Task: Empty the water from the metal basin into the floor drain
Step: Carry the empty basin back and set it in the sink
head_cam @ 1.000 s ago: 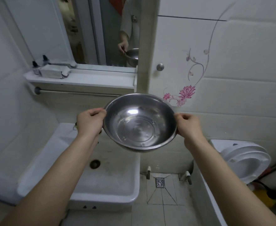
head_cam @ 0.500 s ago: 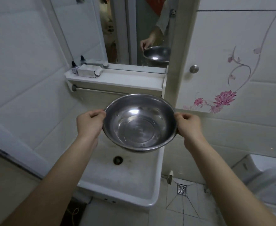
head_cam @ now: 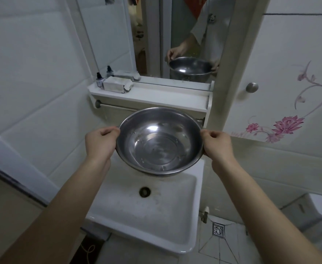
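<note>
the round, shiny metal basin hangs in the centre of the frame, above the back half of the white rectangular ceramic sink. its far rim comes close under the white wall shelf and overlaps the chrome towel bar in this view. just right of the basin stand a cream vertical panel edge and the flower-painted wall. to the left the white tiled wall slants away, leaving more open room.

the small square metal floor drain sits in the lower right of the frame, on the tiled floor just past the sink's right side. it lies between the sink and the white toilet at the right edge, and the strip of floor there is narrow.

the left hand grips the basin's left rim with fingers curled round it, and the right hand grips the right rim the same way. the basin is held between them, open side up, with droplets on its inner wall. it is well above and left of the drain.
</note>
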Demonstrator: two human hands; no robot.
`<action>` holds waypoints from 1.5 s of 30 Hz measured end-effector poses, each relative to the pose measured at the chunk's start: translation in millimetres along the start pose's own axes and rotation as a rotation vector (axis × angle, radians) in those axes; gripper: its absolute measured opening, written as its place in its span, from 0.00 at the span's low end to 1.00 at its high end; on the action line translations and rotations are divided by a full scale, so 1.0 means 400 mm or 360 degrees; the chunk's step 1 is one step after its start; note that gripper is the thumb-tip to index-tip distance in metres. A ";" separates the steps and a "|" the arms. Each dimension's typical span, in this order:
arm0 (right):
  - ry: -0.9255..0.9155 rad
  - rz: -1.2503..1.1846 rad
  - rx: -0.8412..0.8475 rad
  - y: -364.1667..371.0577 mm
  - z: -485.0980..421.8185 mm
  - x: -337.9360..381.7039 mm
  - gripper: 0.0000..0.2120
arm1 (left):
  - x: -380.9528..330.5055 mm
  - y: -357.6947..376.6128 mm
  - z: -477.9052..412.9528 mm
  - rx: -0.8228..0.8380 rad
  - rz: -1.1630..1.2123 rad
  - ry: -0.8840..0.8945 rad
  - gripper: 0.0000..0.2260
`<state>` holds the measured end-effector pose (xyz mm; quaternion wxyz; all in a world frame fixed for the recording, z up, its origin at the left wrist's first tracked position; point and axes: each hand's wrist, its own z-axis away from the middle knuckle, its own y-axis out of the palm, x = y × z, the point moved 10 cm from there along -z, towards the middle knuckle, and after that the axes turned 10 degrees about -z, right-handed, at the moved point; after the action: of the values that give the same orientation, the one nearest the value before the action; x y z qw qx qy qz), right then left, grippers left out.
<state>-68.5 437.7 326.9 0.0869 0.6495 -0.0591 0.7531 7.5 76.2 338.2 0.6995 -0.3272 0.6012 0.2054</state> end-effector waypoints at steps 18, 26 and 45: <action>0.0076 0.0042 -0.0244 0.295 0.075 -0.134 0.14 | 0.095 -0.144 -0.304 0.0272 -0.0067 -0.0066 0.07; 0.0137 0.0097 -0.0286 0.321 0.082 -0.170 0.15 | 0.126 -0.134 -0.350 0.0367 -0.0091 -0.0077 0.08; 0.0387 0.0225 -0.0098 0.395 0.012 -0.344 0.15 | 0.250 -0.159 -0.372 0.0137 -0.0323 -0.0162 0.08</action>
<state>-77.1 274.7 195.4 0.0601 0.5447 -0.1167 0.8283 -35.0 -83.9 244.6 0.7597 -0.3451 0.5370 0.1238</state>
